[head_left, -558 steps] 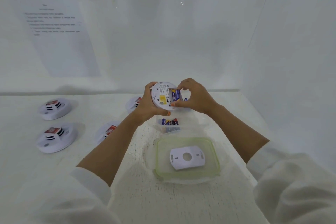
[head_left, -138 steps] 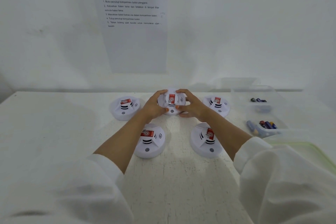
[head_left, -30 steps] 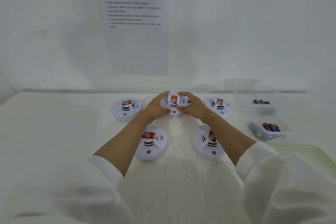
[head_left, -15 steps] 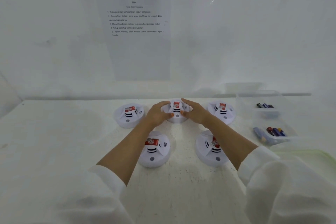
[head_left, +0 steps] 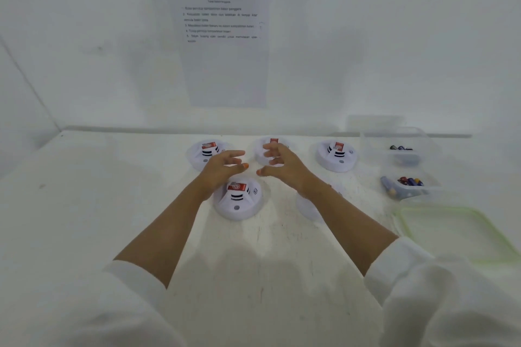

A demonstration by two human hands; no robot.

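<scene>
the smoke detector (head_left: 259, 153) sits flat on the white table (head_left: 84, 205), in the middle of the back row. it is a round white dome with a red label on its raised centre, and the fingers in front hide part of it. the right hand (head_left: 284, 169) hovers just before it, fingers spread and loosely bent, holding nothing. the left hand (head_left: 222, 167) hangs beside, fingers straight and apart, also empty. 4 other detectors (head_left: 238, 201) lie around: 2 flanking, 2 nearer. batteries (head_left: 410, 181) lie in 2 clear tubs (head_left: 375, 144) at the right.
</scene>
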